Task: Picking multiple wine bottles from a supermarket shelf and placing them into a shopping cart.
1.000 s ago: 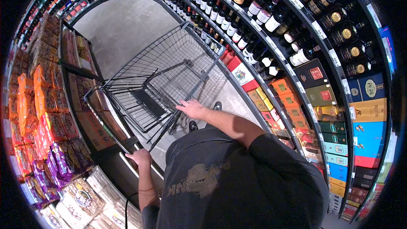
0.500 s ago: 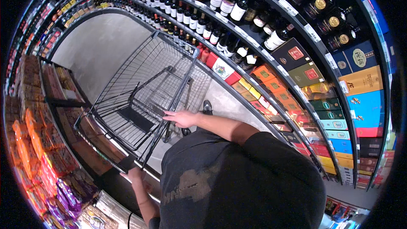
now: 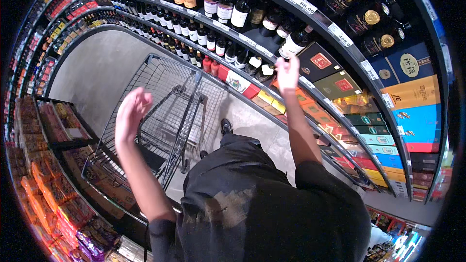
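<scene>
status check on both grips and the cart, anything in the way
Left grip raised over dark wire shopping cart; right grip near white-labelled dark glass bottle, contact unclear. Cart unheld. Stocked dark shelving close on its right.

Orange snack packets [image 3: 44, 177] lower left; blue box [image 3: 421, 125] beside tan box [image 3: 412, 93], far right.

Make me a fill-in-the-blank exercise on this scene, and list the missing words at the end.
1. The hand seen against the bottles is the ____ one.
2. The cart stands on a ____ floor.
3. Orange bags lie on the person's ____ side.
4. The shirt is mostly ____.

Missing words: right; grey; left; black.
</scene>
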